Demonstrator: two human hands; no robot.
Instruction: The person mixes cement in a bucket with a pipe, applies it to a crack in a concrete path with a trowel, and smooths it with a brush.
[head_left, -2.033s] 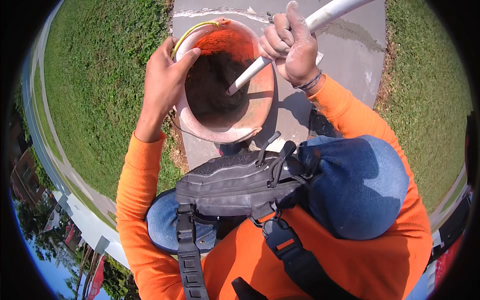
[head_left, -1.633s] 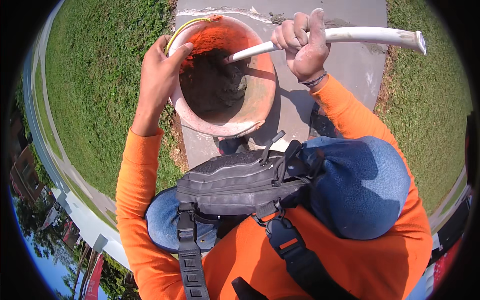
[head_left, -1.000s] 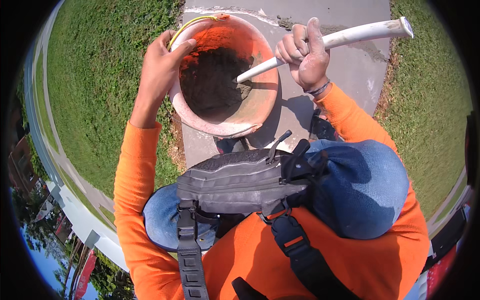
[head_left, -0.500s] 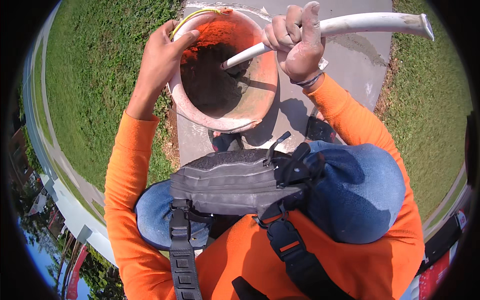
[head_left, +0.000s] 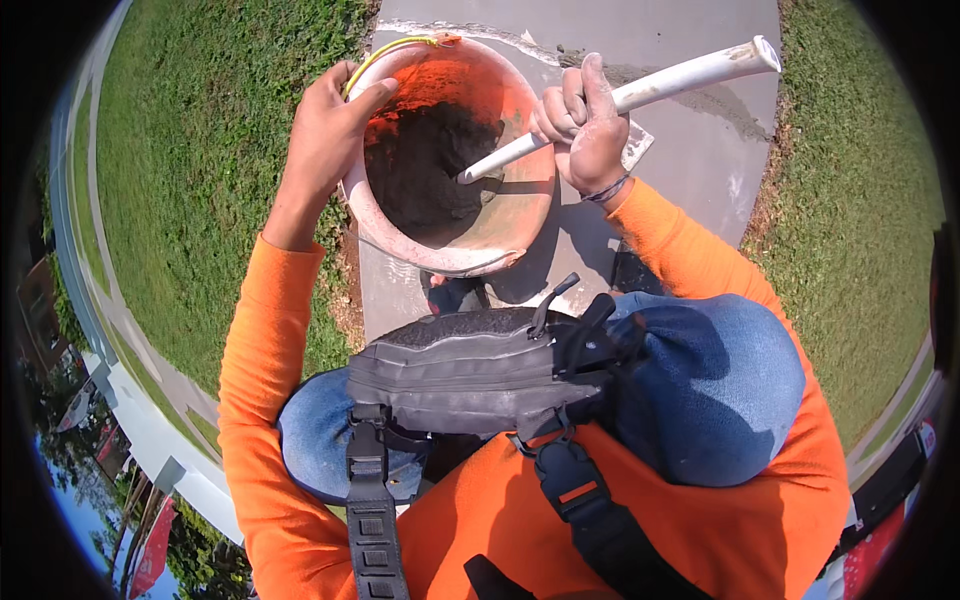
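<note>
An orange bucket [head_left: 525,215] with a pale, crusted rim is tilted toward me in front of my knees. Wet grey mortar [head_left: 415,180] fills its lower part. My left hand [head_left: 335,130] grips the rim on the left, thumb inside, beside the yellow-sleeved wire handle [head_left: 392,48]. In my right hand [head_left: 585,130], fingers wrap round a white plastic pipe [head_left: 690,75], thumb pointing up along it. The pipe's lower end meets the mortar; its flared upper end points to the upper right. Mortar hides the tip.
The bucket stands on a grey concrete path [head_left: 680,30] with a strip of smeared mortar [head_left: 725,105]. A small whitish flat piece [head_left: 637,145] lies behind my right wrist. Grass [head_left: 230,120] borders the path on both sides. A black pouch [head_left: 460,365] hangs at my front.
My right hand has moved slightly down, and the pipe has swung so its upper end sits further left. Its lower end has shifted a little right and down in the mortar.
</note>
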